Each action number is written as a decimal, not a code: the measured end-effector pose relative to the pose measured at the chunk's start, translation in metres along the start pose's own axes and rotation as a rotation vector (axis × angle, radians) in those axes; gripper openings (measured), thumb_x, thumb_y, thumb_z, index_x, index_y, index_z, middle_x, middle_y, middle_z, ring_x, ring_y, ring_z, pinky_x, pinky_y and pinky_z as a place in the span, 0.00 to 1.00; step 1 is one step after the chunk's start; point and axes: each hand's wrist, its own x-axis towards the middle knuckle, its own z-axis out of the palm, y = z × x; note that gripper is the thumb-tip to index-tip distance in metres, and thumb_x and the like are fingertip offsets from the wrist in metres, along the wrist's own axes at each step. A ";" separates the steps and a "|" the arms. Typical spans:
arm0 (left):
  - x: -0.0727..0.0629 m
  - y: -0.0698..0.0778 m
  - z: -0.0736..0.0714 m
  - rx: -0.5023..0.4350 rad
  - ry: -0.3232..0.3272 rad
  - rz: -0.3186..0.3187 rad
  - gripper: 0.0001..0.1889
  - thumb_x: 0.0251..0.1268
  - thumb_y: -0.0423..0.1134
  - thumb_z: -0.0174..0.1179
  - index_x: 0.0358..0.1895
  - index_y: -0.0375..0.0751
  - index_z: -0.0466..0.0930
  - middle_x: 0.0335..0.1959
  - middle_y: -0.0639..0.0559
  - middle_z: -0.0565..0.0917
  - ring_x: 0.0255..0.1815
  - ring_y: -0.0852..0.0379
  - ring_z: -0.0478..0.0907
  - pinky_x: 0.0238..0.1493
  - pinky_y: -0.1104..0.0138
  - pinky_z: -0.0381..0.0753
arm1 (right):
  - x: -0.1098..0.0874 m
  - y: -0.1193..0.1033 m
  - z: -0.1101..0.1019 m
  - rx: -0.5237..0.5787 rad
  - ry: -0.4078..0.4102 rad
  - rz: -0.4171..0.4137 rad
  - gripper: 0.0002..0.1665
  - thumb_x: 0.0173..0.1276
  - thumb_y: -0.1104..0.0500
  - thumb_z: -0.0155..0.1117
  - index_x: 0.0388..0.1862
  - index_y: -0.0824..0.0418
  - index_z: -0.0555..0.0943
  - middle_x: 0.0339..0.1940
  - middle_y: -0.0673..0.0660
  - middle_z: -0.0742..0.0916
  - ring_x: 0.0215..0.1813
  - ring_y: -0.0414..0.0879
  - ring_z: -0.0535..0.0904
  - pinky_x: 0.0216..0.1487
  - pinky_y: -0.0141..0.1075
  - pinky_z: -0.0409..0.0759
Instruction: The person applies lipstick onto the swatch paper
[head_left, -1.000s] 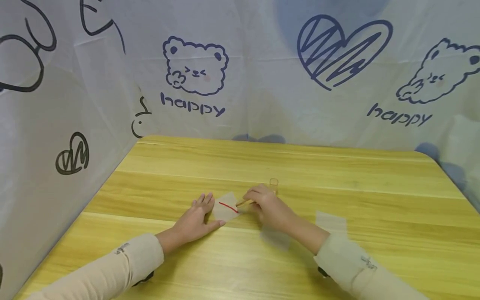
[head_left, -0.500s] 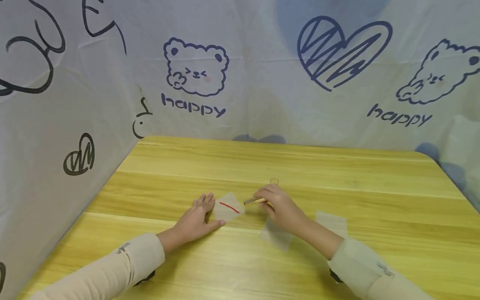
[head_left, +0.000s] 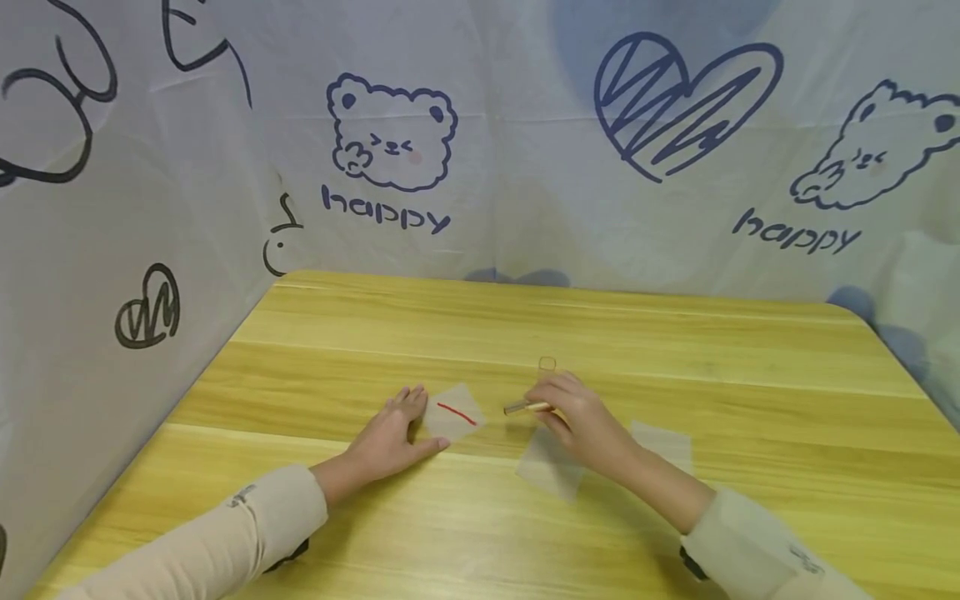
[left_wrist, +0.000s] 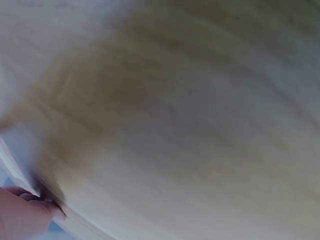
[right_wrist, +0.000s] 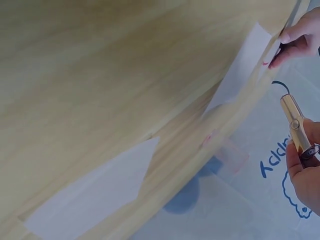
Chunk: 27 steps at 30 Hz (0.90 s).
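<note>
My left hand (head_left: 384,437) rests on the table with fingers spread, fingertips and thumb at the edges of a small whitish paper (head_left: 457,429). A short red line (head_left: 456,413) runs across that paper. My right hand (head_left: 581,412) pinches a slim gold tube (head_left: 527,407) above the table, right of the paper and apart from it. Seen in the right wrist view, the gold tube (right_wrist: 295,120) has a round button on its side, like a penlight. In the left wrist view only part of the left hand (left_wrist: 27,212) shows.
A second pale paper (head_left: 551,471) lies below the right hand, and a third paper (head_left: 667,446) lies farther right, partly behind the forearm. Just beyond the right hand stands a small see-through object (head_left: 547,364) with a reddish outline. A printed curtain (head_left: 525,167) borders the wooden table (head_left: 375,325).
My right hand has moved right with the gold tube, away from the marked paper, so the red line's right end shows fully. The left hand has stayed in place.
</note>
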 end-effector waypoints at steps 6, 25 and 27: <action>-0.001 -0.002 -0.001 -0.026 0.004 0.012 0.42 0.62 0.58 0.56 0.66 0.25 0.57 0.71 0.35 0.56 0.73 0.37 0.50 0.71 0.45 0.52 | -0.007 0.002 -0.004 -0.014 -0.010 0.027 0.19 0.46 0.78 0.69 0.39 0.68 0.81 0.42 0.60 0.84 0.45 0.52 0.79 0.40 0.31 0.83; -0.005 0.010 0.000 0.032 0.079 0.067 0.44 0.59 0.58 0.58 0.68 0.26 0.55 0.71 0.33 0.54 0.73 0.37 0.46 0.71 0.46 0.50 | -0.026 0.003 -0.024 -0.090 0.025 0.128 0.21 0.49 0.73 0.69 0.46 0.69 0.79 0.42 0.59 0.85 0.44 0.50 0.80 0.41 0.39 0.83; -0.006 0.015 0.001 0.032 0.076 0.079 0.45 0.59 0.58 0.58 0.68 0.26 0.53 0.71 0.33 0.52 0.74 0.38 0.45 0.72 0.47 0.49 | -0.029 0.003 -0.025 -0.092 0.037 0.133 0.21 0.49 0.73 0.69 0.46 0.71 0.79 0.41 0.60 0.85 0.43 0.50 0.80 0.40 0.39 0.83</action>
